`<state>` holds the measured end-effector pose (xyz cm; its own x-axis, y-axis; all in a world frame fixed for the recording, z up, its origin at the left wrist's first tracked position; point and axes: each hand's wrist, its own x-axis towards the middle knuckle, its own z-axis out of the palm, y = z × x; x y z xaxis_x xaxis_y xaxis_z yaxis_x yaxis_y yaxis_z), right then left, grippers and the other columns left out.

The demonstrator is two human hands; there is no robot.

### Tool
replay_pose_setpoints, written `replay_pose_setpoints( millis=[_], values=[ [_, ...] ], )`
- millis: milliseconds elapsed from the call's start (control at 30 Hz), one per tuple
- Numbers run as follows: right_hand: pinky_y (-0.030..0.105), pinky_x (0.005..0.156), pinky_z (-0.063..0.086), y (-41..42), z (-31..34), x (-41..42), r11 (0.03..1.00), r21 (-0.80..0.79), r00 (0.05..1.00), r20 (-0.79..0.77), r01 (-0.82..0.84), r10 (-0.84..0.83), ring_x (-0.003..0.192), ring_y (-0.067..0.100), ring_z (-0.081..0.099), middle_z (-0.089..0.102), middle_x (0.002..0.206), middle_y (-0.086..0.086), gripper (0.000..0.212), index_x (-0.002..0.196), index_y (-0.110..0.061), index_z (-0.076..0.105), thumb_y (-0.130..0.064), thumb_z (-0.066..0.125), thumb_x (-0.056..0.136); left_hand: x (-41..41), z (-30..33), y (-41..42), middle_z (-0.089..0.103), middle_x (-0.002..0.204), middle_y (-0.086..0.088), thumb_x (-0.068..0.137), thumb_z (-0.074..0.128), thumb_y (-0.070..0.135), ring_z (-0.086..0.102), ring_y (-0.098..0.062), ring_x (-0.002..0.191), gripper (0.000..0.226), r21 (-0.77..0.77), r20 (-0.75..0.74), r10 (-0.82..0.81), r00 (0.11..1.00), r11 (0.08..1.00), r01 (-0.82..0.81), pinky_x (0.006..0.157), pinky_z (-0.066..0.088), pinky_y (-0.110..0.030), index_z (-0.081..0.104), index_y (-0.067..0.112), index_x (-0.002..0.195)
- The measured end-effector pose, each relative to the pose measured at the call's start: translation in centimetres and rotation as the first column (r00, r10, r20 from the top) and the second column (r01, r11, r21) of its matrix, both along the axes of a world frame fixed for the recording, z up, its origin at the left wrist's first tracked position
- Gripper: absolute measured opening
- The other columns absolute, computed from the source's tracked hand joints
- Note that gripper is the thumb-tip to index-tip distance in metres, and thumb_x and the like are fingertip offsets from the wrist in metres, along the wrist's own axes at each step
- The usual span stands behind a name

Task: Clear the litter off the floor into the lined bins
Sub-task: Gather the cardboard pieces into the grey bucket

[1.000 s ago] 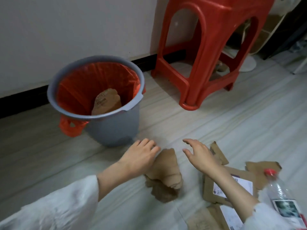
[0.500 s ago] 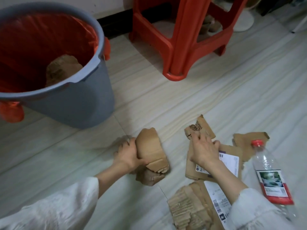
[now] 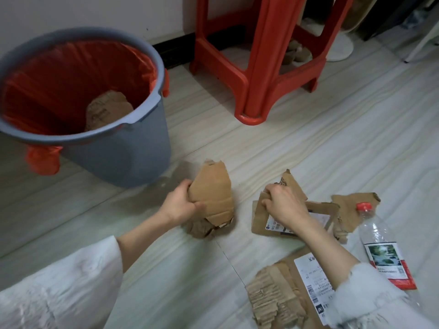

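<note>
Floor litter: each hand, left [image 3: 181, 205] and right [image 3: 283, 205], grips one cardboard scrap [image 3: 212, 193].

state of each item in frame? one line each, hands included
Grey plastic bin with red liner: upright, one cardboard scrap inside.
Left hand: grips folded brown cardboard piece on the floor.
Right hand: pinches labelled flat cardboard piece.
Clear plastic bottle with red cap: lying down, capped.
Red plastic stool: standing.
</note>
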<state>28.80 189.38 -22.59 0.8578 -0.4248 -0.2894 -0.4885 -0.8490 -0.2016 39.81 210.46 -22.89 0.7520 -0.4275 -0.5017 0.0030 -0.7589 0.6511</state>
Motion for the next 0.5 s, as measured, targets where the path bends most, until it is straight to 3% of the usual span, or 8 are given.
replay_pose_setpoints(
  millis=[100, 233, 400, 500],
  values=[
    [0.036, 0.076, 0.044, 0.8, 1.7, 0.7, 0.995, 0.050, 0.985, 0.150, 0.083, -0.090, 0.099, 0.032, 0.059, 0.066, 0.100, 0.011, 0.017, 0.101, -0.011, 0.056, -0.025, 0.052, 0.092, 0.2, 3.3, -0.1, 0.065, 0.108, -0.006, 0.083, 0.060, 0.026, 0.062, -0.028, 0.094, 0.045, 0.053, 0.262, -0.096, 0.960, 0.995, 0.085, 0.080, 0.054, -0.044, 0.043, 0.029, 0.124],
    [0.034, 0.075, 0.035, 2.9, 5.6, 2.3, 0.982, 0.073, 0.888, 0.420, 0.171, -0.186, 0.095, 0.032, 0.054, 0.059, 0.094, 0.011, 0.017, 0.094, -0.012, 0.056, -0.028, 0.057, 0.090, 0.5, 9.1, -0.3, 0.067, 0.106, -0.002, 0.084, 0.064, 0.027, 0.064, -0.023, 0.094, 0.040, -0.134, 0.493, 0.002, 0.870, 0.988, 0.073, 0.081, 0.054, -0.043, 0.046, 0.029, 0.121],
    [0.030, 0.060, 0.028, 5.1, 10.3, 4.8, 0.974, 0.124, 0.702, 0.677, 0.188, -0.221, 0.075, 0.031, 0.056, 0.063, 0.077, 0.008, 0.013, 0.084, -0.010, 0.058, -0.022, 0.065, 0.086, 1.9, 15.6, 1.1, 0.065, 0.088, 0.005, 0.080, 0.066, 0.030, 0.062, -0.018, 0.083, 0.026, -0.360, 0.574, 0.188, 0.797, 0.932, 0.040, 0.071, 0.053, -0.040, 0.048, 0.026, 0.099],
    [0.028, 0.060, 0.024, 6.2, 13.0, 6.5, 0.968, 0.162, 0.563, 0.790, 0.190, -0.243, 0.068, 0.019, 0.046, 0.055, 0.073, -0.001, 0.012, 0.084, -0.009, 0.055, -0.018, 0.061, 0.088, 2.8, 18.1, 2.4, 0.064, 0.086, 0.009, 0.081, 0.067, 0.029, 0.062, -0.014, 0.081, 0.027, -0.497, 0.574, 0.329, 0.749, 0.868, -0.001, 0.071, 0.052, -0.033, 0.051, 0.025, 0.102]
  ],
)
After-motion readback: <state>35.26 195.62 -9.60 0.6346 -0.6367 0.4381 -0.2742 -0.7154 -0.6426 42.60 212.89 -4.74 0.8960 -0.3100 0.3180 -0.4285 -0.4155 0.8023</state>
